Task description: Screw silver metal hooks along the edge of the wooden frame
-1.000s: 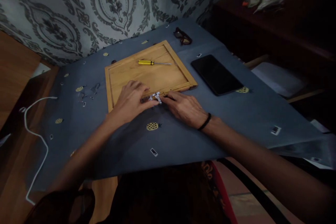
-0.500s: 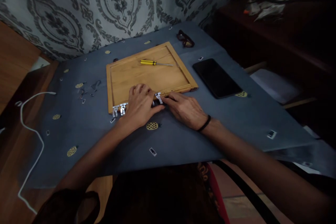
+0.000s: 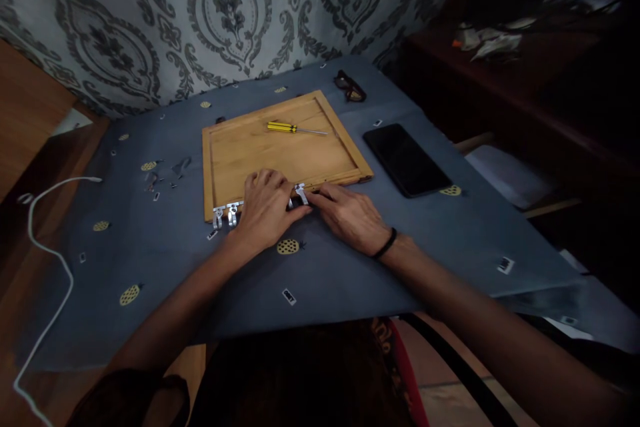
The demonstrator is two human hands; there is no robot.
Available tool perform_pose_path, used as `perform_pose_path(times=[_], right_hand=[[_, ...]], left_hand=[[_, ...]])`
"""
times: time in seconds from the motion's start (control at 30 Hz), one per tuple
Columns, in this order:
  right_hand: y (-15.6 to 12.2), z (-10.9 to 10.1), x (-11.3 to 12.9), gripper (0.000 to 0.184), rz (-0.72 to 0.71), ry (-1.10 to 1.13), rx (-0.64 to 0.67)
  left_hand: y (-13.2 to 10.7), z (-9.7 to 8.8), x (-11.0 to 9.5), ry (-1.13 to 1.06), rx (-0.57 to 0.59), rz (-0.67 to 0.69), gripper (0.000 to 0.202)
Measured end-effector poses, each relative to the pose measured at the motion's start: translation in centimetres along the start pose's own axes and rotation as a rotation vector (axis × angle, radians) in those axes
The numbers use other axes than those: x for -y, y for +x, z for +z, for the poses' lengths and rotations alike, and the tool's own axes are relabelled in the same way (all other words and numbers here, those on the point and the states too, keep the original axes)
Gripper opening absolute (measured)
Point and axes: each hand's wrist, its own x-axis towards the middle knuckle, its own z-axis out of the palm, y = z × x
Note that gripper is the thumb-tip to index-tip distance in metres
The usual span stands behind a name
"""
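A framed wooden panel (image 3: 280, 153) lies flat on the cloth. Along its front edge runs a silver metal hook rail (image 3: 232, 215), its middle covered by my left hand (image 3: 267, 207). That hand's fingers bend over the rail onto the panel, with the thumb along the front; they are closed on the rail. My right hand (image 3: 355, 217) is at the rail's right end, fingers drawn together against the panel's edge. What its fingertips hold, if anything, is hidden. A yellow-handled screwdriver (image 3: 295, 128) rests on the panel, touched by neither hand.
Right of the panel lies a black phone or tablet (image 3: 406, 159); sunglasses (image 3: 351, 87) lie behind it. Small loose parts (image 3: 153, 180) are scattered at left on the blue tablecloth (image 3: 340, 287). A white cable (image 3: 60, 257) trails down the left side. A patterned curtain (image 3: 230, 7) hangs behind.
The view has shifted slightly, so the table sits a little lower. Both hands stay on the rail and panel edge in nearly the same pose; the screwdriver has not moved on the panel.
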Motion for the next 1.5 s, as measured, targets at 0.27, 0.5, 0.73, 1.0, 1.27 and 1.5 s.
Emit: perform_pose_path(times=[0.27,0.5,0.73,1.0,1.27,1.5], right_hand=[[0.0,0.0,-0.1,0.040,0.003,-0.014,0.018],[0.0,-0.2,0.2,0.039,0.016,-0.030,0.047],[1.9,-1.9,-2.2,0.044,0.057,0.118,-0.007],[12.9,-2.4,-5.3,0.046,0.223,0.033,0.021],[17.0,0.3,-5.2,0.038,0.281,-0.045,0.181],[16.8,-0.8,-5.0,0.028,0.307,-0.026,0.067]], left_hand=[[0.1,0.1,-0.1,-0.096,0.007,-0.039,0.030],[0.0,0.4,0.0,-0.103,-0.016,-0.032,0.028],[0.0,0.3,0.1,-0.090,0.007,-0.035,0.036],[0.0,0.4,0.3,-0.108,0.011,-0.029,0.035],[0.1,0.4,0.3,-0.132,0.002,-0.032,0.032],[0.1,0.2,0.2,-0.143,0.037,-0.036,0.036]])
